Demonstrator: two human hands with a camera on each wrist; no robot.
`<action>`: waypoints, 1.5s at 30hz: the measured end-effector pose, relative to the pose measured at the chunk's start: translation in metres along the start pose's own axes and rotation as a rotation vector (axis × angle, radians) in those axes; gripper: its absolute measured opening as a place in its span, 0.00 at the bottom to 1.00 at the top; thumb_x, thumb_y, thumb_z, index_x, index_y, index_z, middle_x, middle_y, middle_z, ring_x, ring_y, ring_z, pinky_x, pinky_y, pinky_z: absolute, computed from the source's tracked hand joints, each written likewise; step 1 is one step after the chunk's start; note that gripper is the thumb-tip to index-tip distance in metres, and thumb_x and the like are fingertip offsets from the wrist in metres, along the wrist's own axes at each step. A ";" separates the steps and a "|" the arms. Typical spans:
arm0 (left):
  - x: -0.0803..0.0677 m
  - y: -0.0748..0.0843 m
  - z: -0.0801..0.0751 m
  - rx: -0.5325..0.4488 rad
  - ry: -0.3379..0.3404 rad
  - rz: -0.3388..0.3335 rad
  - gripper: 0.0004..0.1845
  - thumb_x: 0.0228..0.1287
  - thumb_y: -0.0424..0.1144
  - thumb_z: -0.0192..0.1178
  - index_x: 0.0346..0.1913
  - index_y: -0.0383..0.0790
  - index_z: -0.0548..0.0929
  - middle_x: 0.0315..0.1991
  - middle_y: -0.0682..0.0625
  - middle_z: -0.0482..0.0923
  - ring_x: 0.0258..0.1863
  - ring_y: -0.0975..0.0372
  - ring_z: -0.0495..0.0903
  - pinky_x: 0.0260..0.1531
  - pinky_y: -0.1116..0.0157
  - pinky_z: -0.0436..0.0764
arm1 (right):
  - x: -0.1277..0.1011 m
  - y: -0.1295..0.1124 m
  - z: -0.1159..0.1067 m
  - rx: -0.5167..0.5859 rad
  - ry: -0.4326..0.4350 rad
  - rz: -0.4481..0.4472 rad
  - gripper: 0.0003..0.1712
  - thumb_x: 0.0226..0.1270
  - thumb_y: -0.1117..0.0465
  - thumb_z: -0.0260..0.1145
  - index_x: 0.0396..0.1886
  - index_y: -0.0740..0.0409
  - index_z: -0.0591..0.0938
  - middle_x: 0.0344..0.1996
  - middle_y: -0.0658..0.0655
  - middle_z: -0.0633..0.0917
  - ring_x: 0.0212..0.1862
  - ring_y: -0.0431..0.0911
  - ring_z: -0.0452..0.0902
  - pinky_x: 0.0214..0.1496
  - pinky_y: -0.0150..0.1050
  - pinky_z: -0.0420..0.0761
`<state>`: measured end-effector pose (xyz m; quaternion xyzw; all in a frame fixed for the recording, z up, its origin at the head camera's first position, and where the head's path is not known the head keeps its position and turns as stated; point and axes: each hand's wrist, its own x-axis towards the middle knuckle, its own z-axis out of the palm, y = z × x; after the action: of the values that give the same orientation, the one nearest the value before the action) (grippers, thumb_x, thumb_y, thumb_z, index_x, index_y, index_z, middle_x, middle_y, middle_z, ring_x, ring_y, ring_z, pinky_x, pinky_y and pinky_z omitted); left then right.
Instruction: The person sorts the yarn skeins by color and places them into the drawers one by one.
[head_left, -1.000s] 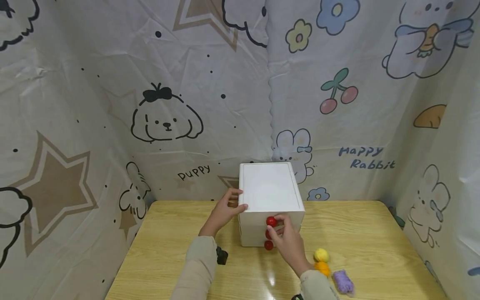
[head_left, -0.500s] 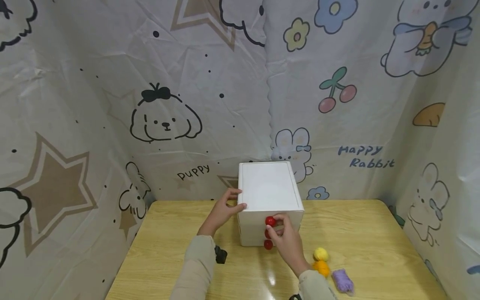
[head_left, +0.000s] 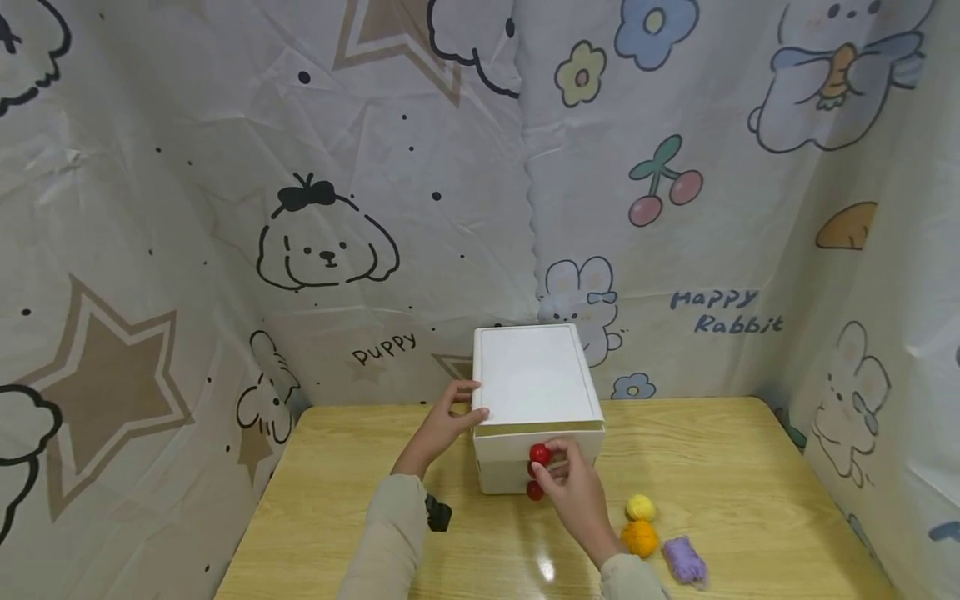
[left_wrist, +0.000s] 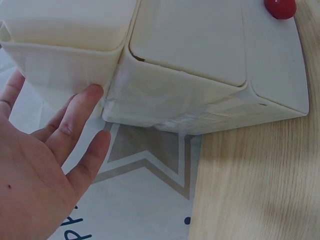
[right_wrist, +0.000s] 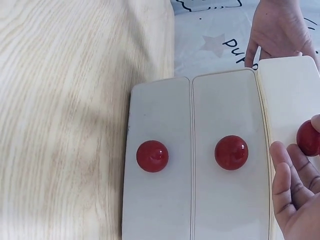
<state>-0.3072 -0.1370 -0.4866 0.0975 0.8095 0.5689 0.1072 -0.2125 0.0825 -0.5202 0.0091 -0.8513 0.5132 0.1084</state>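
Head view — right hand (head_left: 573,492) pinches knob (head_left: 539,454).

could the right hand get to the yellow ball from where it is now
Probably yes. The right hand is pinching the top drawer's red knob, and the yellow ball lies on bare table just to its right with nothing between; it would have to let go first.

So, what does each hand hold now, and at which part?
The right hand pinches the top drawer's red knob. The left hand holds nothing; its straight fingers press the white drawer box at its upper left edge.
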 end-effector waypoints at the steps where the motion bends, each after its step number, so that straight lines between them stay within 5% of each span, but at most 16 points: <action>1: 0.000 0.000 0.000 0.000 -0.005 -0.013 0.28 0.65 0.49 0.62 0.66 0.57 0.67 0.66 0.40 0.63 0.55 0.49 0.72 0.47 0.54 0.76 | -0.001 0.000 0.000 0.011 0.000 0.004 0.16 0.62 0.62 0.69 0.47 0.56 0.74 0.40 0.58 0.84 0.35 0.42 0.80 0.36 0.27 0.79; 18: -0.003 -0.002 0.003 -0.004 0.007 0.008 0.29 0.64 0.56 0.60 0.66 0.63 0.65 0.66 0.43 0.63 0.48 0.53 0.70 0.42 0.59 0.74 | -0.024 -0.003 -0.006 0.095 -0.005 -0.004 0.16 0.61 0.64 0.70 0.45 0.56 0.74 0.41 0.57 0.84 0.36 0.41 0.77 0.37 0.29 0.80; 30: -0.003 -0.005 0.005 -0.043 0.011 -0.003 0.29 0.66 0.52 0.60 0.67 0.62 0.64 0.67 0.42 0.61 0.48 0.54 0.70 0.43 0.59 0.75 | -0.036 -0.006 -0.008 0.110 -0.006 0.032 0.15 0.61 0.62 0.70 0.45 0.55 0.75 0.39 0.55 0.84 0.33 0.37 0.77 0.33 0.28 0.77; 37: -0.017 0.014 0.002 -0.053 -0.022 -0.004 0.29 0.68 0.47 0.59 0.69 0.53 0.63 0.67 0.38 0.60 0.48 0.53 0.72 0.42 0.61 0.76 | -0.043 -0.005 -0.008 0.162 -0.011 0.011 0.16 0.60 0.63 0.71 0.45 0.55 0.75 0.38 0.55 0.85 0.31 0.35 0.76 0.32 0.28 0.77; 45: -0.005 -0.008 0.007 -0.061 0.017 0.021 0.30 0.65 0.54 0.60 0.67 0.62 0.64 0.67 0.42 0.61 0.48 0.54 0.72 0.40 0.62 0.76 | -0.046 -0.004 -0.010 0.137 -0.009 0.014 0.16 0.60 0.61 0.71 0.45 0.54 0.74 0.38 0.55 0.84 0.30 0.33 0.75 0.32 0.28 0.77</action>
<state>-0.3010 -0.1346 -0.4962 0.0981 0.7917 0.5951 0.0972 -0.1655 0.0851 -0.5209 0.0129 -0.8148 0.5710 0.0999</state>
